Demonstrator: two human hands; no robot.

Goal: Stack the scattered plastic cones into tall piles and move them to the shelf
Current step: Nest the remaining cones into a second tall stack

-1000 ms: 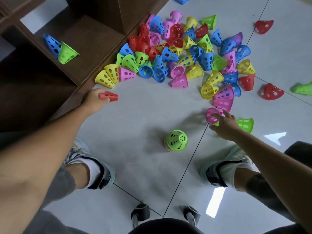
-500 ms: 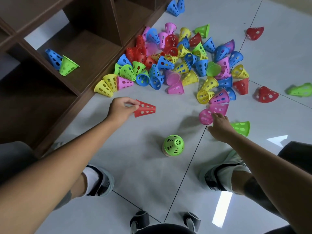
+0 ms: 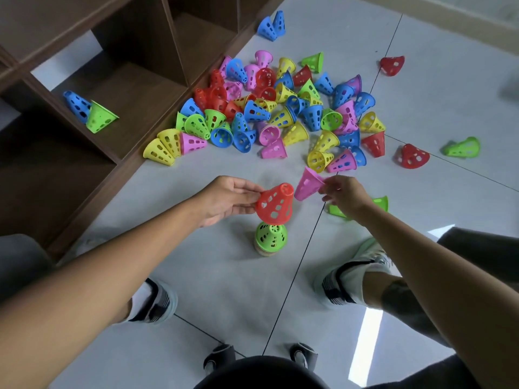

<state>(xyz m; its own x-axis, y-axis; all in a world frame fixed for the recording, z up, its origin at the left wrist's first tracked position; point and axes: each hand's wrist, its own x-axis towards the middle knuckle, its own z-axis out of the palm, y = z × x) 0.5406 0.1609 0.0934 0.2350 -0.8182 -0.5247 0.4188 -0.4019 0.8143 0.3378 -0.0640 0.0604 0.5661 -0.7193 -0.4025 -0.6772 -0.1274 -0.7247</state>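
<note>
My left hand [image 3: 227, 199] pinches a red perforated cone [image 3: 275, 204] by its rim, upright and just above a short stack topped by a green cone [image 3: 271, 236] on the floor. A pink cone [image 3: 308, 184], tilted, is pinched in my right hand [image 3: 346, 195] just right of the red one. A big heap of coloured cones [image 3: 280, 113] lies on the tiles beyond. Partly hidden behind my right wrist lies a green cone [image 3: 381, 203]. A blue cone [image 3: 77, 105] and a green cone [image 3: 101, 117] lie in the brown shelf [image 3: 132, 88] at left.
Stray cones lie apart: two red ones [image 3: 412, 156] [image 3: 392, 65], a green one [image 3: 462, 147] and a blue pair [image 3: 271, 26]. My shoes [image 3: 157, 301] [image 3: 351, 270] stand on the grey tiles either side of the stack.
My left hand carried the red cone rightwards from the shelf edge to above the green-topped stack. My right hand lifted the pink cone off the floor.
</note>
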